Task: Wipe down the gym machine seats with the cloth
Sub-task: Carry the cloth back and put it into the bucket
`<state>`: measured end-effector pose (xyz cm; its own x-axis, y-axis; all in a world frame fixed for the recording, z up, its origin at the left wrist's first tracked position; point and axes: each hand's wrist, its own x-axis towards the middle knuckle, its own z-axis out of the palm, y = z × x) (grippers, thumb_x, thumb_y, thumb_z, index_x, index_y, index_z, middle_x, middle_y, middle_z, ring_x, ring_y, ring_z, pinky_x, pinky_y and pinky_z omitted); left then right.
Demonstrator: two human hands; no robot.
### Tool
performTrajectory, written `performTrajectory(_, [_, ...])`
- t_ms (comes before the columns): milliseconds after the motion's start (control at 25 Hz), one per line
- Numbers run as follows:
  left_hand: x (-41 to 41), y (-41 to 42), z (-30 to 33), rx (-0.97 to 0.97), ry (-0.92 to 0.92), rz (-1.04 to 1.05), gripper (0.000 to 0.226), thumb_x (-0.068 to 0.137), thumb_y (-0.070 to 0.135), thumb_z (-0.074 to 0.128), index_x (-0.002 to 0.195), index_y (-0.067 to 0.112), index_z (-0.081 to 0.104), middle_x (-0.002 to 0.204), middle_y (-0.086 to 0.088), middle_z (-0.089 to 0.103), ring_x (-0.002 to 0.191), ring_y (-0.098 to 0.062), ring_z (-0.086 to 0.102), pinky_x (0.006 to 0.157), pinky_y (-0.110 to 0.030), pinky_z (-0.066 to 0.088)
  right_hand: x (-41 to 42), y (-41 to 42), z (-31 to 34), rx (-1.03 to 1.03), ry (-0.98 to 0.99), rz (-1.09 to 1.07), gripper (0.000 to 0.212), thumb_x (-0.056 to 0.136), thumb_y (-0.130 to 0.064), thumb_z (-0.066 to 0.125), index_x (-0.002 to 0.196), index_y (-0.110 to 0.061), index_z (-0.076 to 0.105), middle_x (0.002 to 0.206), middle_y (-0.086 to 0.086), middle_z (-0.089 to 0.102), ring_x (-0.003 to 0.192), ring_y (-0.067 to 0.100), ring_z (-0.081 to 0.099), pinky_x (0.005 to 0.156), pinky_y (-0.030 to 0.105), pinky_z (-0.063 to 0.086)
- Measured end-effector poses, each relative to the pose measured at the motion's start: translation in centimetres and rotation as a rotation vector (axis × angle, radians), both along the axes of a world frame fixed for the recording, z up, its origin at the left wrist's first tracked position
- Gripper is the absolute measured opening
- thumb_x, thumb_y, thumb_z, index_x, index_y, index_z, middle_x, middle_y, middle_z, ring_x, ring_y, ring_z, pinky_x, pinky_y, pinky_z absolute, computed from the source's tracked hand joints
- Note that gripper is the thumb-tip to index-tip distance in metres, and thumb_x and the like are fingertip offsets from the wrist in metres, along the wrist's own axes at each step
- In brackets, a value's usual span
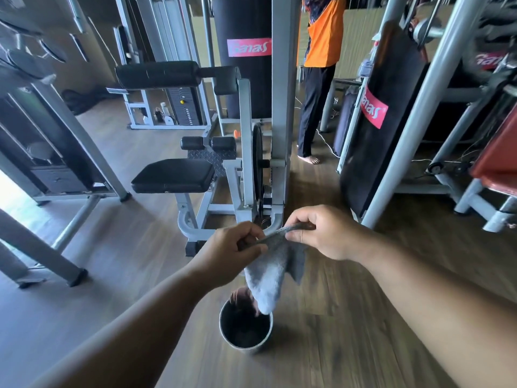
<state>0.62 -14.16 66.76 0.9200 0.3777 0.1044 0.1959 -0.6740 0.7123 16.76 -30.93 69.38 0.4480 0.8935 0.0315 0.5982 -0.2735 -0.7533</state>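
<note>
Wood-floor gym, black seat (173,175) at 10 o'clock unwiped; left hand (232,250) and right hand (316,233) each pinching grey cloth (268,273) dangling over metal bucket (245,331) at 6; prep step, next probably carry cloth to seat.

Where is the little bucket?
In the head view, the bucket stands on the wood floor low in the middle, right under the grey cloth that the left hand and right hand pinch.
</note>
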Motion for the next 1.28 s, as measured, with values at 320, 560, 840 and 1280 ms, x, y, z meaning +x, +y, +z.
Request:
performTrajectory(320, [-1.4, 0.8, -5.0, 0.048, 0.088, 0.153, 0.005, 0.087, 0.018, 0.077, 0.083, 0.021, 0.076, 0.074, 0.021, 0.064, 0.068, 0.003, 0.06, 0.06, -0.007, 0.043, 1.9, 0.0, 0.0, 0.23, 0.218, -0.305, 0.005, 0.086, -0.025, 0.077, 0.083, -0.029, 0.076, 0.073, -0.013, 0.067, 0.074, 0.006, 0.06, 0.075, 0.024, 0.048])
performTrajectory(560, [0.2, 0.5, -1.4, -0.49, 0.071, 0.416, 0.019, 0.098, 0.012, 0.061, 0.108, 0.027, 0.068, 0.072, 0.0, 0.07, 0.058, -0.016, 0.063, 0.059, -0.033, 0.056, 1.8, -0.6, -2.0, 0.202, 0.286, -0.379, 0.016, 0.09, -0.017, 0.069, 0.091, -0.032, 0.071, 0.07, -0.005, 0.062, 0.069, 0.012, 0.054, 0.069, 0.027, 0.042])
performTrajectory(840, [2.7, -2.4, 3.4, -1.175, -0.218, 0.458, 0.023, 0.103, 0.001, 0.047, 0.121, 0.011, 0.058, 0.091, -0.016, 0.064, 0.054, -0.019, 0.069, 0.051, -0.028, 0.058, -2.5, -0.9, -2.4, 0.21, 0.345, -0.179, 0.006, 0.092, -0.026, 0.07, 0.093, -0.029, 0.076, 0.091, -0.009, 0.076, 0.088, 0.011, 0.07, 0.08, 0.031, 0.058])
performTrajectory(1280, [0.3, -0.8, 1.8, -0.04, -0.003, 0.083, 0.019, 0.085, 0.005, 0.07, 0.084, 0.024, 0.067, 0.073, 0.004, 0.066, 0.065, -0.005, 0.064, 0.06, -0.022, 0.051, -2.1, -2.2, -0.7, 0.263, 0.107, -0.104, 0.017, 0.086, -0.021, 0.067, 0.07, -0.023, 0.065, 0.063, -0.008, 0.061, 0.061, 0.002, 0.053, 0.059, 0.02, 0.041])
